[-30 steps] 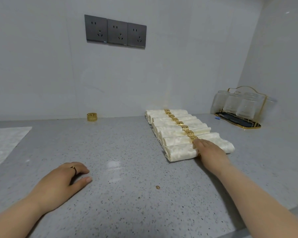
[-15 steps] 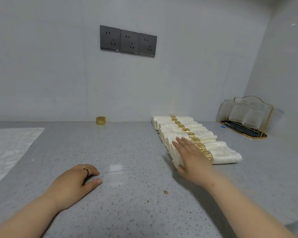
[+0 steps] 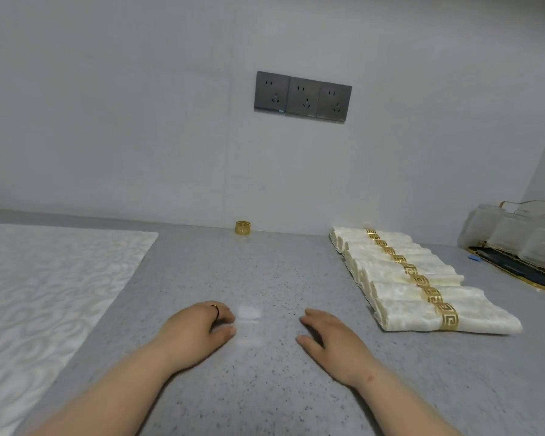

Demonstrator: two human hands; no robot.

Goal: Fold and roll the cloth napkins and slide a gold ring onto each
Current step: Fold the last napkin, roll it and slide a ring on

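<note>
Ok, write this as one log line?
left hand: resting on grey speckled counter, empty; right hand: same; rolled cream cloth napkins: row, gold-ringed; loose gold ring: by white wall; flat cream cloth: left

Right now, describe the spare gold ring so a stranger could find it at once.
Find the grey triple socket panel on the back wall. Below it, slightly left, where the speckled counter meets the wall, sits the spare gold ring. Unlike the rings on the rolled napkins to its right, it has no cloth through it.

Speckled counter [image 3: 265,272], ringed napkin rolls [image 3: 387,273], loose ring [image 3: 243,228], cloth [image 3: 44,278]
</note>
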